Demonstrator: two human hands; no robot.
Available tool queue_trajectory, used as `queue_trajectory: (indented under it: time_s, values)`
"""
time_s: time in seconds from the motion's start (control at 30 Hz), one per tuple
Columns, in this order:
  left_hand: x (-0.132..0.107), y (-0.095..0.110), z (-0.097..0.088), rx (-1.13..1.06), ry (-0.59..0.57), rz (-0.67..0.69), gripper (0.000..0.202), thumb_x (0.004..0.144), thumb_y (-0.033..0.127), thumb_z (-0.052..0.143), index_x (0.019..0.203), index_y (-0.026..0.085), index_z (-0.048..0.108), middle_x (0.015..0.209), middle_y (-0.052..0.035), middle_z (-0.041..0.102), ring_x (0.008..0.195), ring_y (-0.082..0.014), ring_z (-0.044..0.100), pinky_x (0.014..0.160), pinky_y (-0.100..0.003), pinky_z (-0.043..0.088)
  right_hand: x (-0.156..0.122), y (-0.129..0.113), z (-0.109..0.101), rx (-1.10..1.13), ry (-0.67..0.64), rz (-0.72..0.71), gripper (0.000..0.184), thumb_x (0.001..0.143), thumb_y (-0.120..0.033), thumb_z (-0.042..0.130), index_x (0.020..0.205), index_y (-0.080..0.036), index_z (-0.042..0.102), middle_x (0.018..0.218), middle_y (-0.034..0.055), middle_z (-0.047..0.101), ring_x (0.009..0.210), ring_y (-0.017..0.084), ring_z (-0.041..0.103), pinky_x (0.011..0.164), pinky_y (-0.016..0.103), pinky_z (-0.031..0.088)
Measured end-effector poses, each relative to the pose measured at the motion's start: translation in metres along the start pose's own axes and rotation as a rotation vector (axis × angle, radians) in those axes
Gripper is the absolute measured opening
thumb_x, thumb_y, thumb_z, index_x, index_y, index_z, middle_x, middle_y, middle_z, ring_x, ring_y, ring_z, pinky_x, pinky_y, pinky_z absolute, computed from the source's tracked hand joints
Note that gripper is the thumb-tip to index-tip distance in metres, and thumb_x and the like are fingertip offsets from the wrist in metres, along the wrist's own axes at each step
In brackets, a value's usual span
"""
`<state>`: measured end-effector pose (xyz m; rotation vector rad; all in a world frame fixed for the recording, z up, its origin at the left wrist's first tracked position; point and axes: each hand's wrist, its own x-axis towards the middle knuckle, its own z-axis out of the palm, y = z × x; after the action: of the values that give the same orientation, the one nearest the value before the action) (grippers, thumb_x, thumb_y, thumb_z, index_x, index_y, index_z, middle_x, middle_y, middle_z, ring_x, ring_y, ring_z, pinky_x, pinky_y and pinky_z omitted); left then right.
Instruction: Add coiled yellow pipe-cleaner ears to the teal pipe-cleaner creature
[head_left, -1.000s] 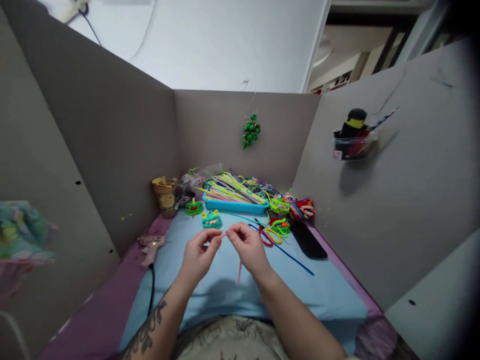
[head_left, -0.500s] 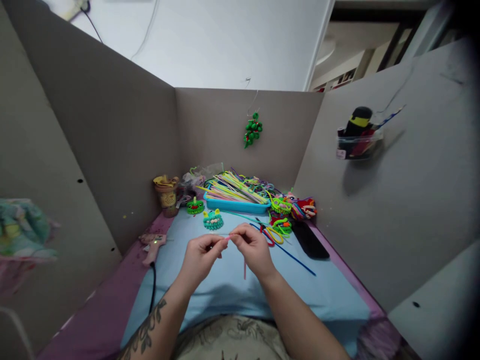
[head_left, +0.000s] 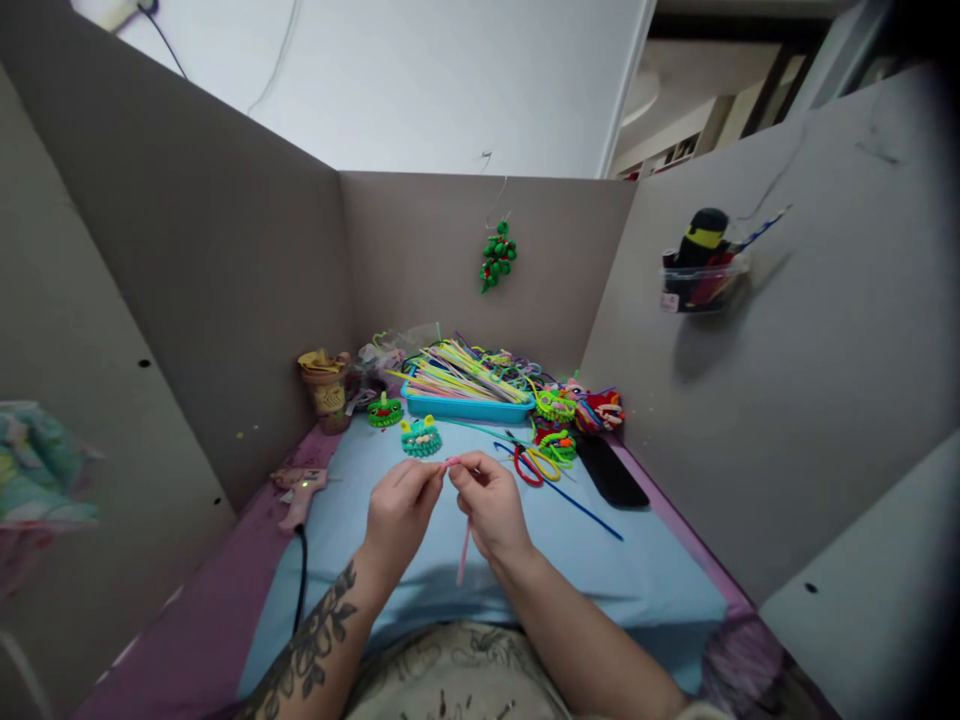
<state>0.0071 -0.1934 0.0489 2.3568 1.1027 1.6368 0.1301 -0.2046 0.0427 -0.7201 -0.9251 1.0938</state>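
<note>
A pink pipe cleaner [head_left: 463, 555] is pinched between the fingertips of both hands, above the blue cloth. My left hand [head_left: 401, 505] is closed on one end of it, and my right hand [head_left: 491, 505] grips it close beside. The pipe cleaner's loose tail hangs down under my right hand; the short bit between the fingertips looks bent or twisted. Just beyond my hands sits a teal fuzzy figure [head_left: 421, 438] with yellow ears. To the right of my fingers lie scissors [head_left: 531, 468] with red and yellow handles, and a dark blue pipe cleaner [head_left: 589, 512].
A blue tray [head_left: 469, 408] heaped with pipe cleaners stands at the back. On the left are a pink glue gun [head_left: 301, 490] with its cord and a brown cup [head_left: 328, 395]. A black phone [head_left: 613, 473] lies at right. Grey panels [head_left: 247, 220] enclose the table.
My hands have turned slightly, with the fingertips closer together. The pink pipe cleaner's tail has swung left and hangs lower. The whole view has shifted a little.
</note>
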Motion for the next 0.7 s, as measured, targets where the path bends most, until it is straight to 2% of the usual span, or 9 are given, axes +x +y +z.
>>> queue_trajectory:
  time_s: [0.1, 0.2, 0.3, 0.37, 0.47, 0.53, 0.7]
  values:
    - [-0.003, -0.008, 0.003, 0.113, 0.021, 0.107, 0.016, 0.086, 0.025, 0.052, 0.087, 0.020, 0.068, 0.075, -0.0058, 0.068, 0.072, -0.0154, 0.061, 0.070, -0.026, 0.046, 0.001, 0.002, 0.000, -0.041, 0.055, 0.037, 0.023, 0.066, -0.035, 0.073, 0.069, -0.016, 0.060, 0.050, -0.0072, 0.041, 0.041, 0.005, 0.027, 0.037, 0.020, 0.019]
    - [-0.003, -0.007, 0.004, 0.025, -0.007, 0.047, 0.016, 0.085, 0.027, 0.053, 0.087, 0.020, 0.068, 0.081, -0.0067, 0.069, 0.077, -0.0162, 0.062, 0.072, -0.026, 0.047, 0.003, 0.001, -0.001, -0.108, 0.067, -0.022, 0.021, 0.067, -0.035, 0.071, 0.068, -0.017, 0.060, 0.054, -0.0058, 0.045, 0.044, 0.007, 0.033, 0.040, 0.021, 0.025]
    - [0.002, -0.001, 0.001, -0.259, -0.144, -0.219, 0.021, 0.084, 0.035, 0.054, 0.085, 0.018, 0.066, 0.078, -0.0053, 0.067, 0.067, -0.0139, 0.060, 0.058, -0.023, 0.046, 0.004, -0.003, -0.007, -0.240, 0.048, -0.177, 0.015, 0.072, -0.031, 0.067, 0.067, -0.017, 0.062, 0.066, -0.0018, 0.051, 0.056, 0.010, 0.044, 0.050, 0.022, 0.035]
    - [0.004, 0.004, -0.002, -0.486, -0.271, -0.445, 0.030, 0.083, 0.043, 0.052, 0.082, 0.016, 0.064, 0.067, -0.0019, 0.061, 0.050, -0.0092, 0.050, 0.044, -0.020, 0.038, 0.004, -0.006, -0.011, -0.315, -0.015, -0.249, 0.012, 0.075, -0.027, 0.064, 0.067, -0.018, 0.063, 0.072, 0.0001, 0.053, 0.064, 0.012, 0.048, 0.057, 0.024, 0.039]
    - [0.006, 0.007, -0.004, -0.772, -0.424, -0.704, 0.038, 0.081, 0.049, 0.051, 0.071, 0.013, 0.059, 0.057, 0.0022, 0.050, 0.040, -0.0044, 0.035, 0.036, -0.017, 0.025, 0.004, -0.010, -0.016, -0.369, -0.124, -0.291, 0.012, 0.077, -0.024, 0.062, 0.066, -0.019, 0.064, 0.074, 0.0017, 0.055, 0.071, 0.015, 0.052, 0.064, 0.026, 0.041]
    - [0.006, 0.007, -0.003, -0.916, -0.459, -0.814, 0.035, 0.078, 0.047, 0.057, 0.067, 0.014, 0.055, 0.057, 0.0029, 0.048, 0.041, -0.0035, 0.032, 0.036, -0.015, 0.020, 0.004, -0.011, -0.018, -0.387, -0.147, -0.302, 0.011, 0.077, -0.024, 0.062, 0.067, -0.019, 0.064, 0.075, 0.0023, 0.056, 0.073, 0.016, 0.053, 0.066, 0.028, 0.042]
    - [0.005, 0.002, 0.006, -1.125, -0.424, -0.971, 0.030, 0.070, 0.038, 0.067, 0.065, 0.014, 0.050, 0.054, 0.0060, 0.041, 0.041, -0.0017, 0.025, 0.035, -0.013, 0.012, 0.007, -0.003, -0.024, -0.351, -0.124, -0.232, 0.009, 0.077, -0.028, 0.065, 0.074, -0.020, 0.069, 0.078, 0.0027, 0.058, 0.075, 0.016, 0.054, 0.066, 0.027, 0.043]
